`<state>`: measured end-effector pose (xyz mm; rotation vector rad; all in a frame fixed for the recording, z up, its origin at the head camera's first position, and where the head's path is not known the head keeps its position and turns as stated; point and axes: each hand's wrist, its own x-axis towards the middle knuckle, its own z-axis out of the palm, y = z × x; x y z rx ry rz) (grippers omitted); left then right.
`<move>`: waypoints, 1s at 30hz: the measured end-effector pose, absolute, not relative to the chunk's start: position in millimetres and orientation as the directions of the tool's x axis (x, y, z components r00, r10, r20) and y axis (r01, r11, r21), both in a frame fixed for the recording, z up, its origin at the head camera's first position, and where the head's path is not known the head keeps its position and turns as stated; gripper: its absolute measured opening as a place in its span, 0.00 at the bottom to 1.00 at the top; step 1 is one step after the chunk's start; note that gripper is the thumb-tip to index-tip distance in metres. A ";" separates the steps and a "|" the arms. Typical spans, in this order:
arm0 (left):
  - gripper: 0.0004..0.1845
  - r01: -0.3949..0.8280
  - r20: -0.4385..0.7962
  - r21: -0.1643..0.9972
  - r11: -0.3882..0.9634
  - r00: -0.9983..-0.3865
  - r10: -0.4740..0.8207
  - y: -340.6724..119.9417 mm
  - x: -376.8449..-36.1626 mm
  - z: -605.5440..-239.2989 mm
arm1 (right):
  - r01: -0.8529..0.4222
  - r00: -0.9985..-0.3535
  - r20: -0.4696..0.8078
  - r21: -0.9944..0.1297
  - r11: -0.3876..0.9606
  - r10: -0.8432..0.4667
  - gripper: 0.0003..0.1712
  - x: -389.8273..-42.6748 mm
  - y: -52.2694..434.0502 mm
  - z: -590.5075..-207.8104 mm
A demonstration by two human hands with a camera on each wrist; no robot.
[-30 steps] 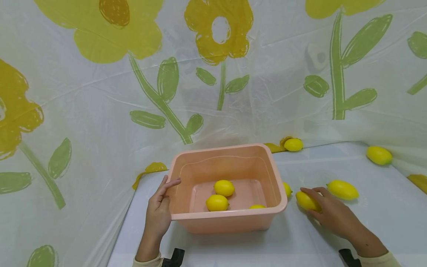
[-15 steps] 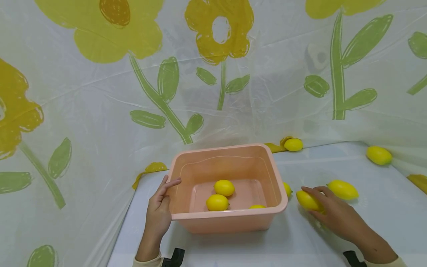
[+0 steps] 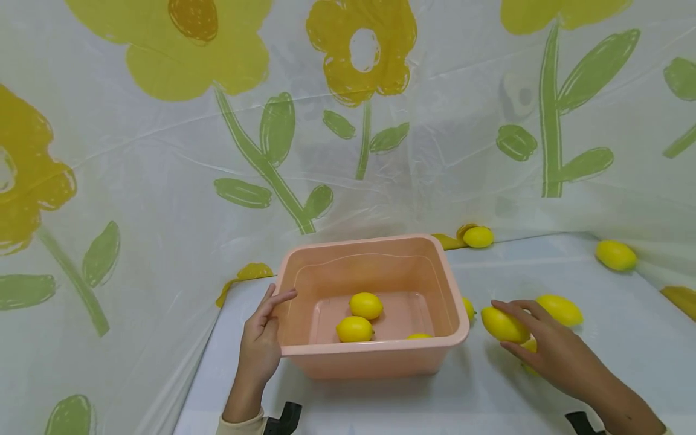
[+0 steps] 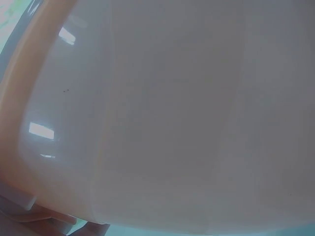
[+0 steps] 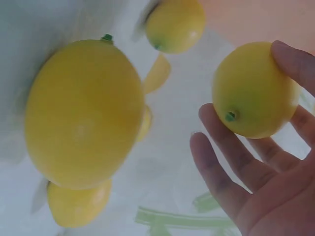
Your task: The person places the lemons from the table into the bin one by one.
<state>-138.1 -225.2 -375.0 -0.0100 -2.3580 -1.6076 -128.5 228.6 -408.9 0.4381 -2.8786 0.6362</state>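
My left hand (image 3: 262,341) grips the left rim of a pink plastic basin (image 3: 370,365), one finger reaching over the edge. Its fingers (image 4: 47,223) show at the lower left of the left wrist view, beside the basin's wall. Inside the basin lie two lemons in plain sight, with the top of a third (image 3: 420,336) above the front rim. My right hand (image 3: 562,356) pinches a lemon (image 3: 504,325) between thumb and fingers, to the right of the basin. Below that hand, another lemon (image 5: 83,115) looks large in the right wrist view and is partly hidden in the head view.
Just behind the right hand sits a lemon (image 3: 562,309). One more lemon (image 3: 469,308) peeks out beside the basin's right wall. Farther back are a lemon (image 3: 478,236) at the curtain's foot and another (image 3: 616,255) near the right corner. A flower-print curtain (image 3: 435,151) borders the white table (image 3: 380,411).
My right hand has lifted its lemon slightly toward the camera, and a lemon beneath the hand has come into view. The left hand and the basin have stayed in place.
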 end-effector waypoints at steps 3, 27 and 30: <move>0.29 0.162 0.235 0.911 0.378 -0.959 -0.155 -225.3 -138.0 -375.2 | -0.349 -0.929 0.257 -0.381 0.856 -0.264 0.43 -126.4 228.2 -405.5; 0.29 0.159 0.234 0.911 0.380 -0.959 -0.159 -226.5 -138.6 -377.1 | -0.502 -0.808 0.472 -0.239 0.831 -0.353 0.49 -113.0 219.7 -373.4; 0.29 0.161 0.235 0.911 0.380 -0.959 -0.159 -226.5 -138.5 -377.2 | -0.515 -0.797 0.486 -0.237 0.824 -0.358 0.49 -114.0 218.5 -371.6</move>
